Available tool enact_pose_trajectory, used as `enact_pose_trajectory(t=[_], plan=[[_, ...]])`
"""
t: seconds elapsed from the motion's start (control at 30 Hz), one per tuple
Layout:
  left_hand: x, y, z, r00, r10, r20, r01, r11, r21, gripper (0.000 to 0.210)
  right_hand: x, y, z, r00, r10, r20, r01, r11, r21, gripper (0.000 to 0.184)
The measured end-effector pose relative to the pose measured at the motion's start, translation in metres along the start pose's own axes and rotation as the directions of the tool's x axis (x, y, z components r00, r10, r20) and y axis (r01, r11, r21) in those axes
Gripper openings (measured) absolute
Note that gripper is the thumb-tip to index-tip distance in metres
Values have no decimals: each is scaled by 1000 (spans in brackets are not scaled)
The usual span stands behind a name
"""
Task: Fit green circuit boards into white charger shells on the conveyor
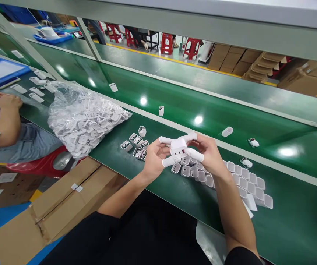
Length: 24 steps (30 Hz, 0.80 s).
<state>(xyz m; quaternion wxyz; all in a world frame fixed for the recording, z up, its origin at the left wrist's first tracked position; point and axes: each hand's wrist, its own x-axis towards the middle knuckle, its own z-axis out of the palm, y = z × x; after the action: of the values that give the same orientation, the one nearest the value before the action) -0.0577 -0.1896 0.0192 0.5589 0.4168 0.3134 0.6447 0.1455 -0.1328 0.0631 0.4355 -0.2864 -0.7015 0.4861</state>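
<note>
Between my hands is a white charger, its face with several port slots, one of them dark red, turned towards me. My left hand grips it from the left, thumb and forefinger in white finger cots. From the right, my right hand pinches it with fingers covered the same way. Below and to the right, white charger housings stand in rows on the green work surface, partly hidden by my right forearm. A small group of housings with dark parts inside stands left of my left hand.
A clear plastic bag full of small white parts lies at left. Beyond it sits a co-worker, whose hands show. Single housings and circuit assemblies rest on the green conveyor belt. A cardboard box stands below the bench edge.
</note>
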Motion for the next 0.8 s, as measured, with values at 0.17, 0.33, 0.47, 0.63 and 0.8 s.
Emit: enact_pose_trajectory(t=[0.17, 0.33, 0.47, 0.63, 0.8], plan=[[-6, -10, 12, 995, -29, -93, 24, 998, -50, 66, 3, 0, 2, 1000, 5, -12, -5, 1000, -19, 35], [-3, -18, 19, 988, -60, -146, 46, 994, -94, 65, 5, 6, -1, 999, 38, -36, -39, 999, -29, 41], [0, -13, 17, 992, -108, -59, 100, 988, -121, 65, 3, 6, -5, 999, 31, -37, -33, 998, -53, 40], [19, -10, 10, 994, -98, 43, 101, 993, -63, 65, 1, 4, -11, 999, 24, -47, -28, 997, -75, 35], [126, -22, -10, 975, -46, 216, -41, 923, 382, 67, 4, 9, -34, 932, -82, -353, -50, 935, -351, 48]])
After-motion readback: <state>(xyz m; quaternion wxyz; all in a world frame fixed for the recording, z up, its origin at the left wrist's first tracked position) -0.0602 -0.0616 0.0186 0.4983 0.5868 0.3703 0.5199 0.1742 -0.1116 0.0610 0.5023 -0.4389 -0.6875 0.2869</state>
